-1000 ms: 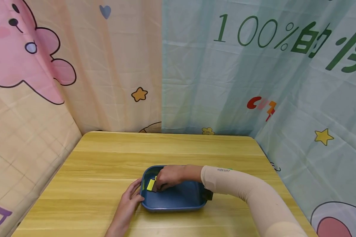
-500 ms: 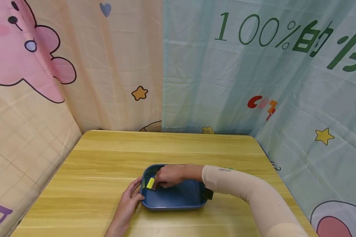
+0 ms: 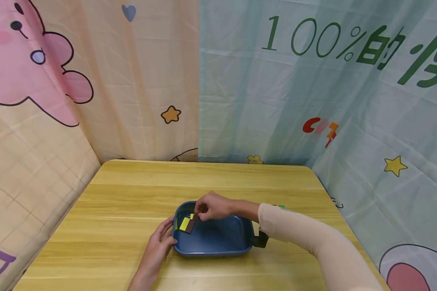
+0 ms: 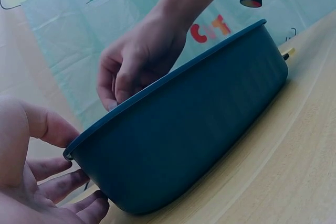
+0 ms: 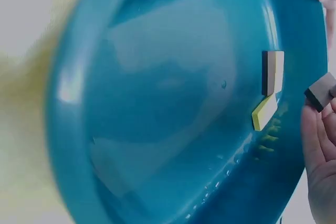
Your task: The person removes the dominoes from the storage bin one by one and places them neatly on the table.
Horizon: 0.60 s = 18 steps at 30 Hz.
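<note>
A deep blue tray [image 3: 222, 254] rests on the table. My left hand [image 3: 159, 242] is at its left end, fingers and thumb spread against the outer wall, a digit at the rim in the left wrist view. Over the tray's left part, my right hand [image 3: 213, 206] pinches a small dark block [image 5: 317, 92] between thumb and fingertips. Below it, inside the tray, a bright yellow block [image 3: 184, 224] lies side by side with a dark brown block [image 3: 190, 226]. A smaller yellow piece [image 5: 264, 113] lies touching the end of this pair.
The wooden table [image 3: 105, 226] extends around the tray. A small green thing [image 3: 282, 206] shows beyond the right sleeve. A black device [image 3: 260, 239] hangs from the right wrist near the tray's right end. Printed curtains [image 3: 233, 97] stand behind the table.
My right hand has risen slightly from the tray and drawn back, lifting a dark block. The yellow and brown blocks below are now uncovered. My left hand has stayed put.
</note>
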### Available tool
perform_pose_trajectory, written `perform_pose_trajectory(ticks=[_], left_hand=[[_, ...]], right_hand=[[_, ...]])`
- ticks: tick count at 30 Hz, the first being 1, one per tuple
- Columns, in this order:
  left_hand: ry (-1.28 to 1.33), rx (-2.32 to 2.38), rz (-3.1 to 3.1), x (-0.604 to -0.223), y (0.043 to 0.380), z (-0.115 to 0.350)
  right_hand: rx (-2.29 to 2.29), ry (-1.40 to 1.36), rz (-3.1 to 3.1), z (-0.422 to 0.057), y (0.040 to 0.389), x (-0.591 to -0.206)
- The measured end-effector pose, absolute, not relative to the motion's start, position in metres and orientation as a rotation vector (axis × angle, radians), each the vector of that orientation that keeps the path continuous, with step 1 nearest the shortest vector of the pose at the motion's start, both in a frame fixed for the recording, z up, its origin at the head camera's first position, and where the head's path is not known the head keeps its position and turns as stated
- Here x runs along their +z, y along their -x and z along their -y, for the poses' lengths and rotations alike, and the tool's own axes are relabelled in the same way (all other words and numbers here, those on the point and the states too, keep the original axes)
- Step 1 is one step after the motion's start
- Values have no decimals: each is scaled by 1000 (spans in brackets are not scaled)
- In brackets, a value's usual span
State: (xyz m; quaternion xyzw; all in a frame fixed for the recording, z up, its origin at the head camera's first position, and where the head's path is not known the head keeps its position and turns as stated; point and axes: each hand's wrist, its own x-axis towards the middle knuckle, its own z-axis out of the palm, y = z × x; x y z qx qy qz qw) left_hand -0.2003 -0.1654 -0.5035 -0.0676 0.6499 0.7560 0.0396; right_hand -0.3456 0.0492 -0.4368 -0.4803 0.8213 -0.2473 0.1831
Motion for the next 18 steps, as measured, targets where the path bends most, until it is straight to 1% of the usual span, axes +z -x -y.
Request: perform_pose_trajectory(ticks=[8, 15, 18], left_hand=[[219, 2305, -1998, -503, 199, 166], [213, 2307, -2004, -503, 199, 165], [217, 2298, -2013, -502, 199, 164]], right_hand=[[-968, 1164, -2306, -60, 339, -442], [-1216, 843, -2250, -73, 332, -440], [-1317, 749, -2225, -80, 331, -439]])
